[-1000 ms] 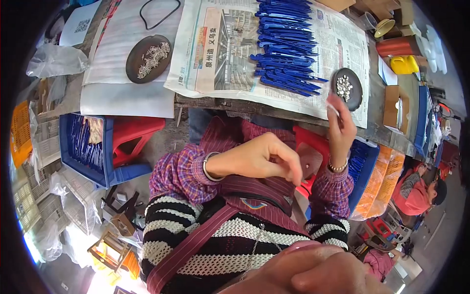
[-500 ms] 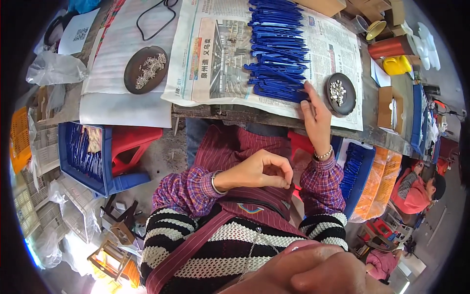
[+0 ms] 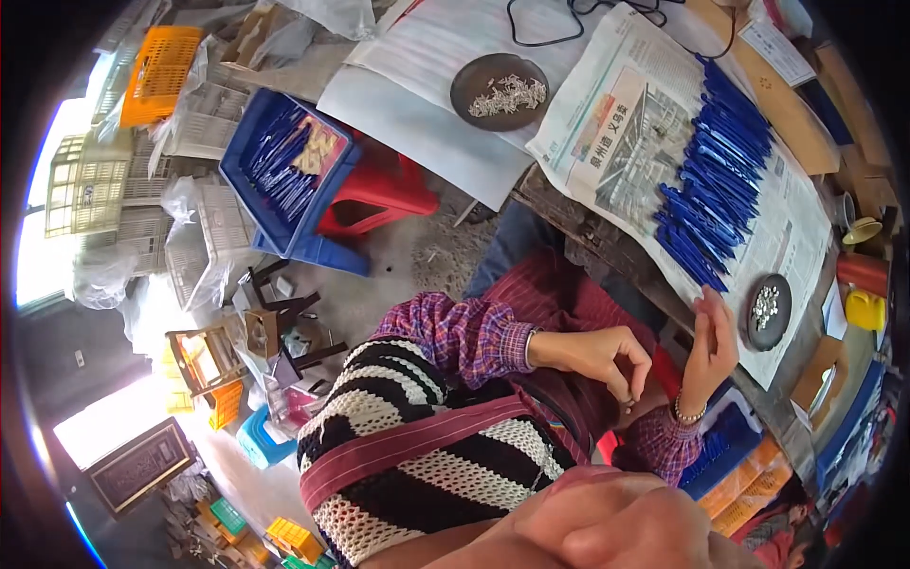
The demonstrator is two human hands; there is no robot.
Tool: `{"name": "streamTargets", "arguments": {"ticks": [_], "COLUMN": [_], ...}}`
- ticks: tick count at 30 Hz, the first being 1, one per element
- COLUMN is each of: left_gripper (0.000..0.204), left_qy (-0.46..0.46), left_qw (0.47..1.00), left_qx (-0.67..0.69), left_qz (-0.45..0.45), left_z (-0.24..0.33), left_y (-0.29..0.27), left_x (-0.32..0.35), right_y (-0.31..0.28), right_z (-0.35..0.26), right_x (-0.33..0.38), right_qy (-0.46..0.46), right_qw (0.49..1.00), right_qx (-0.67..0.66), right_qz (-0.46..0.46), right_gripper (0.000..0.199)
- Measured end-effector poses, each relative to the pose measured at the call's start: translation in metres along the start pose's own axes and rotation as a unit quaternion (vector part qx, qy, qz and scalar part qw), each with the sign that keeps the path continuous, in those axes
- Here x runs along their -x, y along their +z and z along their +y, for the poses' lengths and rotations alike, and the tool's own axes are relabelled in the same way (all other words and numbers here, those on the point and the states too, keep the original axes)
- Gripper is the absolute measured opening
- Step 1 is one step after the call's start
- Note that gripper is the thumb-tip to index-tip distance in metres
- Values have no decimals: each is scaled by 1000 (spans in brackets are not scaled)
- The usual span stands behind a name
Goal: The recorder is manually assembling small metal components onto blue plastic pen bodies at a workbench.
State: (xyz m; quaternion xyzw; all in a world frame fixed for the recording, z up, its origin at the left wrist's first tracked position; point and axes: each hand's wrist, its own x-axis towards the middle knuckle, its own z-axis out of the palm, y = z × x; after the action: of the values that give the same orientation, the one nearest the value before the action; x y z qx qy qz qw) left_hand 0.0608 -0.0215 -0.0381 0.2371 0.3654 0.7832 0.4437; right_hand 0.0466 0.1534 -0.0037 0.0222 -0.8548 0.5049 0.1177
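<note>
My left hand (image 3: pixel 599 364) is in front of my apron with thumb and fingers curled into a pinch. Whatever may be between those fingertips is hidden. My right hand (image 3: pixel 711 353) is raised at the table's near edge, fingers stretched upward, with no held thing visible. Its fingertips are close to the near end of a long row of thin blue plastic pieces (image 3: pixel 718 171), lying side by side on a newspaper (image 3: pixel 592 123). Right of that hand, a small dark dish (image 3: pixel 756 332) holds small whitish, shiny bits. A larger dark dish (image 3: pixel 464 87) with slender silvery pieces stands farther left.
A black cord (image 3: pixel 517 33) lies at the far side of the table. Left of the table, a blue crate (image 3: pixel 332 180) of blue pieces rests by a red stool (image 3: pixel 379 196). Another blue crate (image 3: pixel 749 427) is below my right arm. A cardboard box (image 3: pixel 817 375) stands at right.
My view has swung leftward, so the table now appears farther right and tilted. My right hand has drawn back slightly from the blue pieces. My left hand keeps its pinch.
</note>
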Motion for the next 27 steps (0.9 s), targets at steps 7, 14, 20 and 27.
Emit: {"name": "streamTargets", "arguments": {"ticks": [7,14,20,27], "left_gripper": [7,8,5,9], "left_qy": [-28,-40,-93,-76], "left_qw": [997,996,990,993], "left_qx": [6,-30,5,-38], "left_qz": [-70,-79,-103,-79], "left_z": [-3,-10,0,11], "left_y": [0,5,16,16], "left_x": [-5,-8,-5,8], "right_y": [-12,-6,-5,-9], "right_z": [-12,-7,-19,-17], "right_x": [21,36,46,65], "right_qy": [46,72,91,149], "right_qw": [999,993,977,967], "right_qx": [-18,-84,-172,-189], "right_qz": [-2,-50,-87,-80], "right_gripper": [19,14,15,17]}}
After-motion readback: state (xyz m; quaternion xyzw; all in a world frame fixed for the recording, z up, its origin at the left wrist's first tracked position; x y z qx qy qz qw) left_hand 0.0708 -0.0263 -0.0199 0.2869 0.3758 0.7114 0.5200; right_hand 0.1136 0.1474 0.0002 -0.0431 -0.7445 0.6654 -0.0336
